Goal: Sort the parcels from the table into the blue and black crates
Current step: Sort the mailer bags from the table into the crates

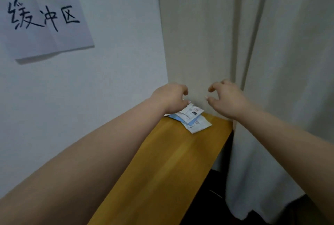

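Both arms are reaching toward the far corner of the wooden tabletop (162, 161), where a small pile of flat parcels (191, 118) is lying against the wall. The left hand (169, 98) is hovering over the pile's left edge with its fingers curling downward; its fingertips are hiding behind the knuckles, so whether its grip is touching the top parcel is impossible to tell, and it is not visibly holding anything. The right hand (226, 96) is hanging just right of and above the pile, fingers loosely curling in a claw, its grip holding nothing and staying clear of the parcels. The left hand is covering part of the pile, and the labels are too blurry to read. A white curtain (271, 62) is hanging right of the right hand. A paper sign (45, 22) is sticking to the wall, well left of the left hand.
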Motion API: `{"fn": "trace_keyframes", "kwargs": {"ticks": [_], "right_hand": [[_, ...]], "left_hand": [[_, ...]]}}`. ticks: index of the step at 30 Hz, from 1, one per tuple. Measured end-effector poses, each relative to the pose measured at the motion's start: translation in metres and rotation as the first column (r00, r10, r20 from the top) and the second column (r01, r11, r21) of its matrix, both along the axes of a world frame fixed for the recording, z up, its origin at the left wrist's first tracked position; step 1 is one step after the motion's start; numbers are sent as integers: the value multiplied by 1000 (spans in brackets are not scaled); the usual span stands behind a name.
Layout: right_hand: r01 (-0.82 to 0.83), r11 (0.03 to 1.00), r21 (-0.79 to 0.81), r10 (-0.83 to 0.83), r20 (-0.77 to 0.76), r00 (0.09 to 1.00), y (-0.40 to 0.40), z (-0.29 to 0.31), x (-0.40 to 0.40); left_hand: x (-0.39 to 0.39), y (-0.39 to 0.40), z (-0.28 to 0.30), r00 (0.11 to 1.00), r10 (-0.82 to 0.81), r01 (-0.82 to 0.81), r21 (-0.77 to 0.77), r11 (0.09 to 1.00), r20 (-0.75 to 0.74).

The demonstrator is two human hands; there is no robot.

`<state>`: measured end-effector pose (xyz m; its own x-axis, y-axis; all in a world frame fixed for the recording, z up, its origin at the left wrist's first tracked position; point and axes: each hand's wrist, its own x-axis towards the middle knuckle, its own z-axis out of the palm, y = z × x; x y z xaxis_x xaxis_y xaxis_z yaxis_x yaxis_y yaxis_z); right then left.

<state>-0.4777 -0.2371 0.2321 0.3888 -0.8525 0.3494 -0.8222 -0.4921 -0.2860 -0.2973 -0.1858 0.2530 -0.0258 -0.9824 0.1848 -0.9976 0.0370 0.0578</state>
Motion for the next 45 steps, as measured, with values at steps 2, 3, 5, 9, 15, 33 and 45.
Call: {"fn": "trace_keyframes", "kwargs": {"ticks": [2,3,5,9,15,33,45], "right_hand": [[-5,1000,-7,5,1,1000,-27,2,3],[-9,1000,-6,9,-5,1000,-42,1,7],[-30,1000,10,30,-18,999,-74,-6,18],[-74,990,119,84,-80,993,-145,-35,45],[-46,973,227,83,-153,985,-257,-49,67],[-62,730,681,229,-158,960,-468,-260,147],[-118,523,844,323,-68,944,-567,-372,167]], "left_hand": [[4,-26,3,1000,-16,16,3,1000,17],[7,-40,3,999,-29,29,10,1000,31],[17,-71,-2,997,-48,46,27,999,64],[47,-144,-30,995,-42,33,100,994,90],[90,-246,-51,1000,22,-23,154,988,8],[145,-403,-220,866,372,-156,526,836,-335],[168,-580,-326,909,394,-227,629,744,-138]]}}
